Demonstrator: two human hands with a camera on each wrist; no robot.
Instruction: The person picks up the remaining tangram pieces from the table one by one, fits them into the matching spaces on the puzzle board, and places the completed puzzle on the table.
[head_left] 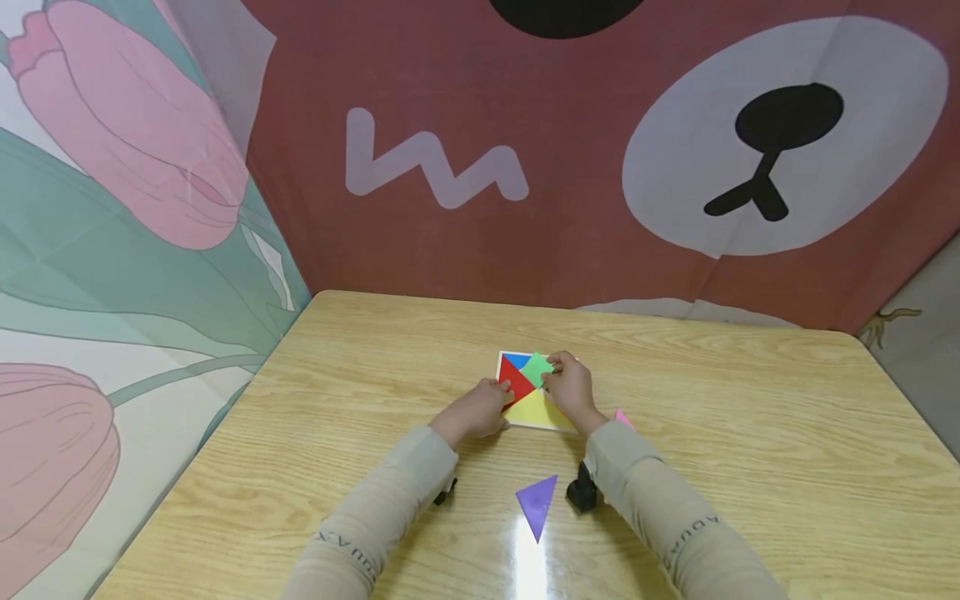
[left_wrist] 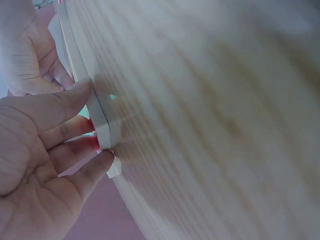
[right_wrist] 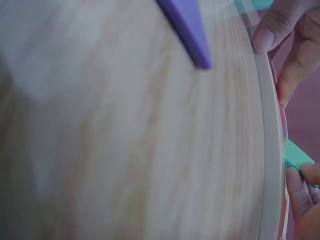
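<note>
A white-edged tangram tray (head_left: pixel 542 428) lies on the table, holding a red triangle (head_left: pixel 513 377), a blue piece (head_left: pixel 517 361) and a yellow triangle (head_left: pixel 536 410). My left hand (head_left: pixel 482 408) grips its left side, fingertips over the red triangle and thumb against the near edge (left_wrist: pixel 101 122). Between thumb and fingers of my right hand (head_left: pixel 572 385) is a green square (head_left: pixel 536 369). It sits tilted over the tray's far right part, as the right wrist view of the green square (right_wrist: pixel 297 154) shows. The right hand hides the tray's right side.
A purple triangle (head_left: pixel 537 505) lies on the wooden table (head_left: pixel 750 433), nearer than the tray and between the forearms. Part of a pink piece (head_left: pixel 623 418) shows beside the right wrist. A printed cloth (head_left: pixel 450 250) hangs behind the table.
</note>
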